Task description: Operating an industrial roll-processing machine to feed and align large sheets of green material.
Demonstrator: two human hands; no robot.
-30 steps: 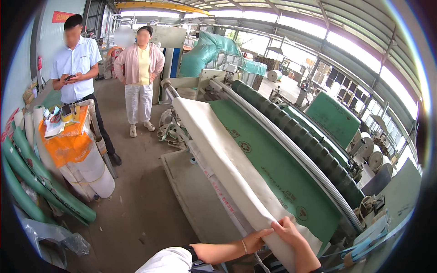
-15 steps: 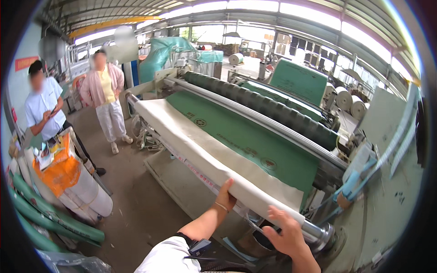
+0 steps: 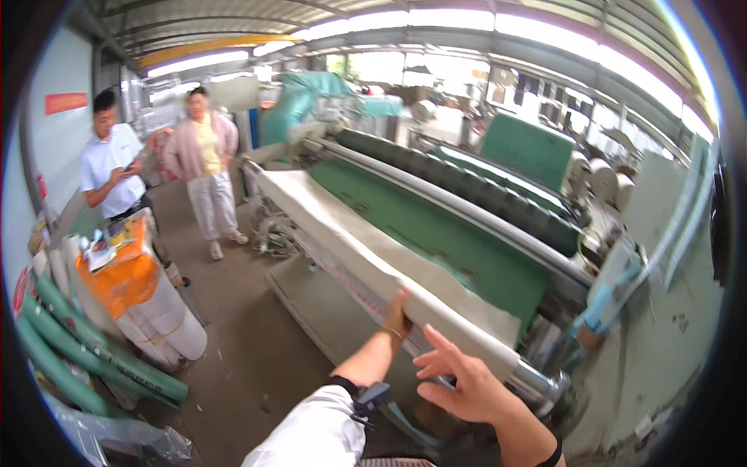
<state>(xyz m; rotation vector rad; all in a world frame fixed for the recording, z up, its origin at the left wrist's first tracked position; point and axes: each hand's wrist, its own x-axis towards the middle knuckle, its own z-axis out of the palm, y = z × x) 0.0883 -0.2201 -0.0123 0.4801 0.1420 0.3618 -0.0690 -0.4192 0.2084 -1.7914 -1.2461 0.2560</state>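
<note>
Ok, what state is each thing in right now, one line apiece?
Left hand: against the white cloth, fingers partly hidden
Right hand: raised, open, fingers spread
White cloth: rolled along its near side, wavy far edge
Green sheet: spread out beyond the cloth
Orange sheet: draped over pale rolls
Green rolls: rolled up, slanting
Clear plastic: crumpled

A: What occupies the left margin?
B: Long green cylindrical rolls [image 3: 105, 362], beside an upright white bundle [image 3: 175, 331] topped with a crumpled orange sheet [image 3: 124, 284]; behind it, a person in a white shirt [image 3: 115, 167].
A: And the background?
B: A bulky teal draped cover [image 3: 289, 117]; overhead, a long yellow beam [image 3: 218, 49].
</note>
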